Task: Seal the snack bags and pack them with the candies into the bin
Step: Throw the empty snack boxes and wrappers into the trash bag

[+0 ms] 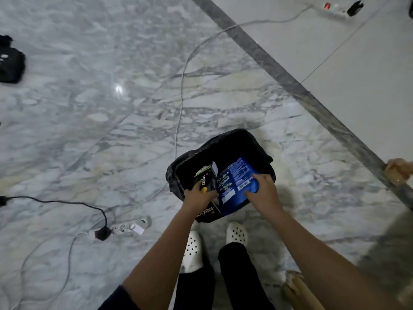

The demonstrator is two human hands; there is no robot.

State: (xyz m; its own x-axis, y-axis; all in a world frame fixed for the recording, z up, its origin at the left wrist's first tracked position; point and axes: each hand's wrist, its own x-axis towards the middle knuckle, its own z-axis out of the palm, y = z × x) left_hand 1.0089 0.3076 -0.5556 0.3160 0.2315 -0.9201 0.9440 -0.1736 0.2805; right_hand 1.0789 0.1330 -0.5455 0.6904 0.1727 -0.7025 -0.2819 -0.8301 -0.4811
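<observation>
A black bin (237,139) lined with a black bag stands on the marble floor just ahead of my feet. My left hand (200,194) grips a black snack bag (204,177) with white lettering, held over the bin's left side. A second black bag with the same lettering (206,212) shows below that hand. My right hand (262,190) holds a blue snack bag (234,182) by its lower right corner, tilted over the bin's opening. No candies are visible.
A white power strip (130,225) with a dark plug and black cable lies on the floor to the left. A white cord (182,90) runs up to another power strip (335,10). A dark object (10,63) sits far left. Wooden furniture (397,173) edges the right.
</observation>
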